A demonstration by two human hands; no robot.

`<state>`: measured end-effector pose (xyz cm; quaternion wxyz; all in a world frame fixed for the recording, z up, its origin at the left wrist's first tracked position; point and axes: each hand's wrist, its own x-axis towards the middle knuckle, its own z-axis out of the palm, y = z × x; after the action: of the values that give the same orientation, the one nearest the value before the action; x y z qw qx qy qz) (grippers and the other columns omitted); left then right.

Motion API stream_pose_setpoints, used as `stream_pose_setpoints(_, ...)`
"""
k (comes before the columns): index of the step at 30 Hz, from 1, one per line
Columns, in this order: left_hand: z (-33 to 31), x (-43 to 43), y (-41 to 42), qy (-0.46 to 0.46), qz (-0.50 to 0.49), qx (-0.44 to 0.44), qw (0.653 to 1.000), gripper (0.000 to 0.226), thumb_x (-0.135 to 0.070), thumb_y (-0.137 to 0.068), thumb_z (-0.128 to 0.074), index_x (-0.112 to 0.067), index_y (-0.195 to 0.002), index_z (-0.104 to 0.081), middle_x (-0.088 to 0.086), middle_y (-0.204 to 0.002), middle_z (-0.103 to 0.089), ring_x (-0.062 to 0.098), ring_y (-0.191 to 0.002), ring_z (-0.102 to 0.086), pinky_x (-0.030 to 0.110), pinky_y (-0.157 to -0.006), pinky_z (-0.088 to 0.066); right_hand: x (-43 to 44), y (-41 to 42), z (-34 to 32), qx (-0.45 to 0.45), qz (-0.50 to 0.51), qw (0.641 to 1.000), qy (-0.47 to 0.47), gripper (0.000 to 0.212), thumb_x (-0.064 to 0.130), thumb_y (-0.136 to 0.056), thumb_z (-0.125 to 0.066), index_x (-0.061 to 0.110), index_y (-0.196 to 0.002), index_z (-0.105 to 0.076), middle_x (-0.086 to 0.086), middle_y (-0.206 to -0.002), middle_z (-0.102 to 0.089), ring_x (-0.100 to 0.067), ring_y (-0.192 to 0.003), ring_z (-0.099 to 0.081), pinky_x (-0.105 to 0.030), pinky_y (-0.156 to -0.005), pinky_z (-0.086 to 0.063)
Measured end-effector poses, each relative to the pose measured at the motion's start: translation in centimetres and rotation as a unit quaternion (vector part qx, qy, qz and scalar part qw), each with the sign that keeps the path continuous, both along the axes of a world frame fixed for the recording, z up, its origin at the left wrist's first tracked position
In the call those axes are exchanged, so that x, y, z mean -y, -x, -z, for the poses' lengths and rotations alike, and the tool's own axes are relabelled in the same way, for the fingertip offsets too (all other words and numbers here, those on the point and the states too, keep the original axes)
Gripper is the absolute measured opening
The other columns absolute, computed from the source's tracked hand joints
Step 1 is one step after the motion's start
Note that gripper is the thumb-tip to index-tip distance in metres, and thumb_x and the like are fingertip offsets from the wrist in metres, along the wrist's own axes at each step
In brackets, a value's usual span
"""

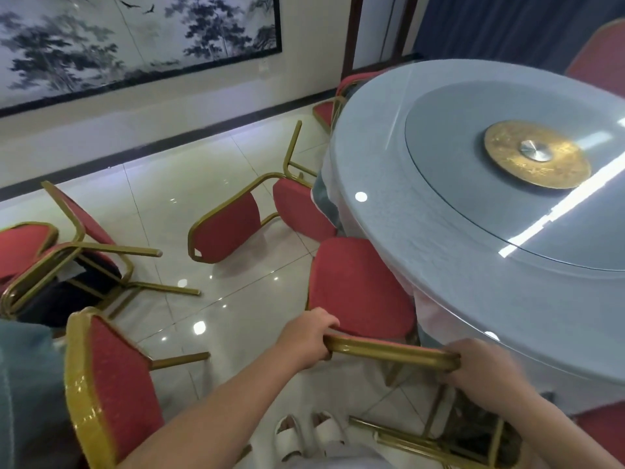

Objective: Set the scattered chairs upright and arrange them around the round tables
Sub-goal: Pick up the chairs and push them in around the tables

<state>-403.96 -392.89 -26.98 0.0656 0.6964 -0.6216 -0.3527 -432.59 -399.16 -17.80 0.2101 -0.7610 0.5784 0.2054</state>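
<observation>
An upright red chair (355, 286) with a gold frame stands against the round table (389, 204), its seat partly under the tablecloth. My left hand (307, 336) grips the left end of its gold top rail. My right hand (483, 363) grips the right end. Another red chair (230, 228) lies tipped on the floor left of the table. Two tipped chairs (67, 255) are tangled together at the far left. A further red chair (115, 390) lies on its side near my left arm.
A glass turntable with a gold hub (537, 154) sits on the table. More red chairs (329, 108) stand at the table's far side and right edge (598, 59). The floor is glossy tile (189, 184). A framed painting hangs on the wall (135, 38). My white slippers (311, 434) show below.
</observation>
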Motion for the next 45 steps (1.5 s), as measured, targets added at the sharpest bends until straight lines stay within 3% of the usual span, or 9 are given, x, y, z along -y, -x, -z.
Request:
stream_pose_setpoints(5,0.5,-0.6,1.0,-0.045,-0.018,-0.004,0.999,0.058,-0.028,-0.072,-0.079,-0.031,-0.127,-0.059,-0.003,-0.122,-0.059,0.022,-0.111,-0.059,0.038,-0.090,-0.052,1.7,-0.3,-2.1,0.013,-0.057,0.994,-0.093,0.046,0.070,-0.052,-0.060,0.045,-0.090,-0.068,0.015,-0.087,-0.066,-0.005,-0.084,-0.063,-0.025,-0.078,-0.051)
stream_pose_setpoints(9,-1.5,-1.9,-1.1,-0.093,-0.066,-0.138,0.984,0.082,-0.040,-0.072,-0.083,-0.036,-0.143,-0.043,-0.010,-0.142,-0.046,0.011,-0.127,-0.045,0.026,-0.100,-0.038,3.0,-5.0,-2.9,0.201,-0.049,0.968,-0.143,0.030,0.058,-0.080,-0.070,0.039,-0.102,-0.070,0.020,-0.094,-0.073,0.002,-0.088,-0.067,-0.021,-0.083,-0.051)
stream_pose_setpoints(12,-4.3,-3.8,-4.4,-0.042,-0.201,-0.168,0.964,0.062,-0.039,-0.082,-0.074,-0.041,-0.138,-0.048,-0.015,-0.138,-0.051,0.004,-0.124,-0.047,0.025,-0.097,-0.040,3.2,-11.1,-2.5,0.287,-0.080,0.947,-0.120,0.020,0.048,-0.087,-0.068,0.038,-0.103,-0.071,0.023,-0.097,-0.071,0.007,-0.092,-0.064,-0.027,-0.090,-0.052)
stream_pose_setpoints(17,-9.3,-8.9,-12.2,0.122,-0.453,-0.225,0.854,0.033,-0.019,-0.089,-0.070,-0.035,-0.117,-0.066,-0.017,-0.110,-0.069,-0.002,-0.102,-0.063,0.023,-0.087,-0.051,1.8,-21.5,-1.5,0.379,-0.081,0.906,-0.170,0.018,0.035,-0.088,-0.070,0.029,-0.104,-0.075,0.016,-0.096,-0.074,0.002,-0.093,-0.067,-0.030,-0.093,-0.052)
stream_pose_setpoints(23,-11.2,-16.1,-19.8,0.288,-0.612,-0.231,0.700,0.025,-0.010,-0.091,-0.067,-0.029,-0.107,-0.072,-0.011,-0.102,-0.072,0.004,-0.096,-0.067,0.020,-0.077,-0.055,-1.6,-33.4,-0.7,0.387,-0.150,0.891,-0.185,0.006,0.026,-0.089,-0.070,0.027,-0.092,-0.075,0.013,-0.090,-0.073,-0.001,-0.088,-0.066,-0.031,-0.088,-0.053)
stream_pose_setpoints(27,-10.8,-20.2,-21.9,0.296,-0.665,-0.224,0.648,0.021,-0.019,-0.088,-0.068,-0.034,-0.101,-0.074,-0.012,-0.100,-0.073,0.004,-0.093,-0.068,0.017,-0.073,-0.054,-5.0,-40.8,-1.6,0.399,-0.221,0.868,-0.195,0.010,0.029,-0.090,-0.068,0.038,-0.087,-0.073,0.023,-0.087,-0.070,0.005,-0.085,-0.064,-0.019,-0.074,-0.047)
stream_pose_setpoints(30,-10.7,-23.0,-22.7,0.304,-0.699,-0.249,0.598,0.019,-0.037,-0.079,-0.069,-0.038,-0.098,-0.073,-0.012,-0.099,-0.074,0.005,-0.091,-0.070,0.012,-0.069,-0.052,-7.8,-46.9,-2.7,0.417,-0.268,0.840,-0.222,0.010,0.026,-0.089,-0.070,0.035,-0.086,-0.074,0.022,-0.088,-0.072,0.003,-0.084,-0.066,-0.022,-0.076,-0.049)
stream_pose_setpoints(37,-9.5,-28.1,-23.1,0.280,-0.808,-0.198,0.479,0.025,-0.013,-0.088,-0.064,-0.034,-0.097,-0.071,-0.011,-0.100,-0.071,-0.003,-0.087,-0.065,0.010,-0.072,-0.047,-15.6,-59.2,-3.3,0.373,-0.430,0.765,-0.301,0.011,0.026,-0.090,-0.067,0.036,-0.091,-0.073,0.018,-0.089,-0.072,0.001,-0.087,-0.066,-0.024,-0.076,-0.047)
stream_pose_setpoints(45,-10.2,-27.1,-27.6,0.256,-0.902,-0.097,0.334,0.023,-0.009,-0.090,-0.062,-0.019,-0.110,-0.070,-0.002,-0.107,-0.069,0.013,-0.098,-0.066,0.026,-0.087,-0.053,-19.8,-68.7,-2.5,0.332,-0.570,0.633,-0.405,0.012,0.015,-0.092,-0.066,0.019,-0.101,-0.073,0.011,-0.097,-0.071,-0.001,-0.091,-0.064,-0.024,-0.082,-0.049)
